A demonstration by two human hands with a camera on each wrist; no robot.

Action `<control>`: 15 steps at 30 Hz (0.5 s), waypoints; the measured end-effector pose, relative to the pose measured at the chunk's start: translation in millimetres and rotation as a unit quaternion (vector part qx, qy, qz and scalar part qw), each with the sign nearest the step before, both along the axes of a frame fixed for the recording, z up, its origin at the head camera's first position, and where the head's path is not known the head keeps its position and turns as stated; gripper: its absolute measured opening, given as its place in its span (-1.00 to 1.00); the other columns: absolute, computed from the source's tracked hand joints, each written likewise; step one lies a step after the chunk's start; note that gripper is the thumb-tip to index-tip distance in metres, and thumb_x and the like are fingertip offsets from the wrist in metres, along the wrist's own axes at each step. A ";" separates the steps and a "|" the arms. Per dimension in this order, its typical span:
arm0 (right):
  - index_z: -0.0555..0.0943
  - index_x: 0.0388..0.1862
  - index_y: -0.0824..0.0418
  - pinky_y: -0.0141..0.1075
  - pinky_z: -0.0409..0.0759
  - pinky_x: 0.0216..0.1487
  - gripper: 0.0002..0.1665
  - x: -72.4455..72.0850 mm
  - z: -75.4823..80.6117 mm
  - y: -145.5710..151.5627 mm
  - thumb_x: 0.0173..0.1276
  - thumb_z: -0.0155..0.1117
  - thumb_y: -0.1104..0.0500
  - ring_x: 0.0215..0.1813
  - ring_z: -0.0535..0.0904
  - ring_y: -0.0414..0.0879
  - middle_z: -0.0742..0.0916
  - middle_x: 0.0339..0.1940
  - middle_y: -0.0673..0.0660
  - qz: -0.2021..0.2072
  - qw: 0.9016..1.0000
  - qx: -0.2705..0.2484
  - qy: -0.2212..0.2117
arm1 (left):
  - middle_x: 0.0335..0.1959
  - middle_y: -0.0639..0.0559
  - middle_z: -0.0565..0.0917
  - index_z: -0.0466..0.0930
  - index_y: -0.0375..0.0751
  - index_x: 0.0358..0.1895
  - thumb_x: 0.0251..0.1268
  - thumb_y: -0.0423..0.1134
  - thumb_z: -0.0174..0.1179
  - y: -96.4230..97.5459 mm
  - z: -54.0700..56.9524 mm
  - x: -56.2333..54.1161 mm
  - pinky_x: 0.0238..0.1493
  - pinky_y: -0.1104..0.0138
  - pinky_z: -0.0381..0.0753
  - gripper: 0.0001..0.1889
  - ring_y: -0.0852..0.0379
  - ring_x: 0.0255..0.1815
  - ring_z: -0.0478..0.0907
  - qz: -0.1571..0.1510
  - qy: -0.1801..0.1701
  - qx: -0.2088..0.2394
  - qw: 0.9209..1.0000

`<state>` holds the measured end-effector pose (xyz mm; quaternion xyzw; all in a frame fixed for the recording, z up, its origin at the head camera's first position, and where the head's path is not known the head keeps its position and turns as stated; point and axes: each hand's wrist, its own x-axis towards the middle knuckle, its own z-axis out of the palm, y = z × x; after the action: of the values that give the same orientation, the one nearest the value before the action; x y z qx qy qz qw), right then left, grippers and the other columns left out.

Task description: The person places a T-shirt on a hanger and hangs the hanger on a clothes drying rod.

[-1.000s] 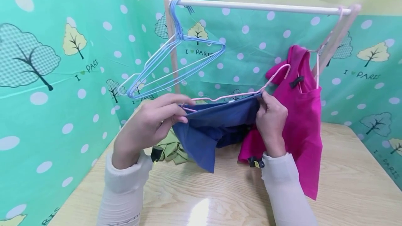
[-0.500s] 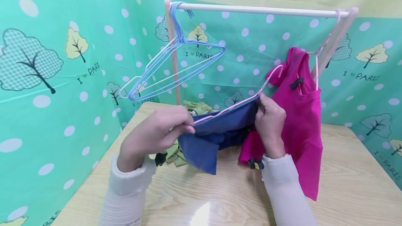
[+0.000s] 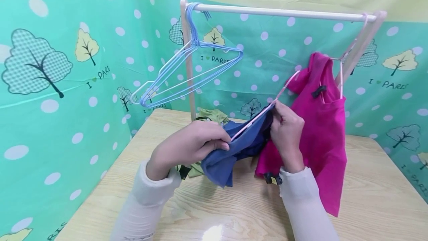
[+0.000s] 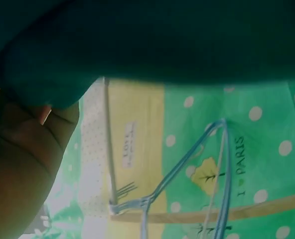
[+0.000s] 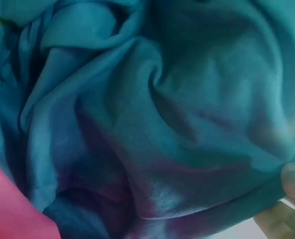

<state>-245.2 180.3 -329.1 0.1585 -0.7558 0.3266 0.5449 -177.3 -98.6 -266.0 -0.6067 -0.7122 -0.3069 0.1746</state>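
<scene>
Between my two hands is a bunched blue garment (image 3: 219,164), its upper edge lying along a pink hanger (image 3: 285,86) that slants up to the right. My left hand (image 3: 194,144) pinches that edge at the hanger's lower end. Near the base of the hook, my right hand (image 3: 287,133) grips the edge between thumb and curled fingers. Dark cloth (image 4: 187,40) covers the top of the left wrist view. Folds of the garment (image 5: 137,124) fill most of the right wrist view, with my fingertips (image 5: 293,181) at its right edge.
A rack with a white rail (image 3: 281,12) stands behind. Several blue and white hangers (image 3: 194,49) hang at its left end. A magenta garment (image 3: 321,133) hangs at its right end, close beside my right hand. A crumpled green garment (image 3: 212,115) lies on the wooden table (image 3: 374,189).
My left hand has moved right and slightly down, bringing its end of the garment toward my right hand. The hanger now slants more steeply and the cloth is more bunched. My right hand stays nearly still.
</scene>
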 end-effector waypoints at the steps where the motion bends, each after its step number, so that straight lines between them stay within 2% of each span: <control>1: 0.82 -0.09 0.24 0.07 0.69 -0.07 -0.70 0.5 0.7 -1.0 0.41 0.21 0.45 -0.11 0.79 0.13 0.83 -0.11 0.17 0.003 1.000 -0.003 0.002 | -0.36 0.08 0.65 0.70 -0.23 -0.22 0.39 -0.39 0.30 1.4 -0.6 -1.0 -0.10 0.41 0.59 -0.98 0.23 -0.30 0.57 0.008 0.003 0.000 1.000; 5: 0.82 -0.10 0.23 -0.18 0.67 0.04 -0.67 3.0 3.2 -3.0 0.38 0.19 0.48 -0.08 0.79 0.10 0.83 -0.11 0.15 0.013 1.000 -0.004 0.010 | -0.34 0.07 0.69 0.72 -0.23 -0.22 0.39 -0.38 0.31 4.2 -3.7 -5.6 -0.08 0.43 0.60 -0.97 0.23 -0.28 0.61 0.013 0.001 0.006 1.000; 8: 0.82 -0.12 0.25 -0.42 0.59 0.12 -0.61 5.5 6.0 -3.8 0.34 0.12 0.52 -0.08 0.79 0.10 0.84 -0.13 0.15 0.029 0.999 0.001 0.022 | -0.34 0.07 0.70 0.74 -0.23 -0.22 0.37 -0.39 0.33 4.7 -6.4 -10.1 -0.07 0.43 0.60 -0.97 0.22 -0.27 0.62 0.018 0.006 0.014 1.000; 10: 0.81 -0.13 0.27 -0.51 0.54 0.16 -0.59 7.6 8.6 -4.3 0.33 0.08 0.55 -0.09 0.79 0.12 0.83 -0.15 0.18 0.041 0.999 0.005 0.031 | -0.34 0.06 0.71 0.74 -0.22 -0.23 0.34 -0.38 0.35 4.5 -6.9 -12.7 -0.07 0.41 0.61 -0.98 0.20 -0.27 0.63 0.024 0.016 0.025 0.999; 12: 0.81 -0.13 0.29 -0.53 0.51 0.19 -0.58 9.5 10.7 -4.2 0.33 0.06 0.55 -0.10 0.78 0.14 0.83 -0.15 0.20 0.049 0.998 0.012 0.037 | -0.34 0.06 0.72 0.75 -0.22 -0.24 0.32 -0.37 0.37 3.0 -7.4 -15.8 -0.10 0.38 0.62 -0.98 0.18 -0.28 0.64 0.029 0.027 0.040 0.998; 15: 0.81 -0.11 0.29 -0.37 0.61 0.15 -0.62 11.3 12.2 -3.3 0.36 0.09 0.53 -0.12 0.77 0.16 0.83 -0.16 0.23 0.046 0.998 0.023 0.037 | -0.34 0.07 0.74 0.76 -0.22 -0.25 0.31 -0.35 0.39 -1.3 -7.0 -18.9 -0.12 0.34 0.61 -0.97 0.18 -0.29 0.65 0.039 0.023 0.059 0.997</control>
<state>-233.9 177.1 -316.9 0.2173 -0.7344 0.3280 0.5531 -196.2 -99.9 -273.0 -0.5741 -0.7118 -0.3269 0.2386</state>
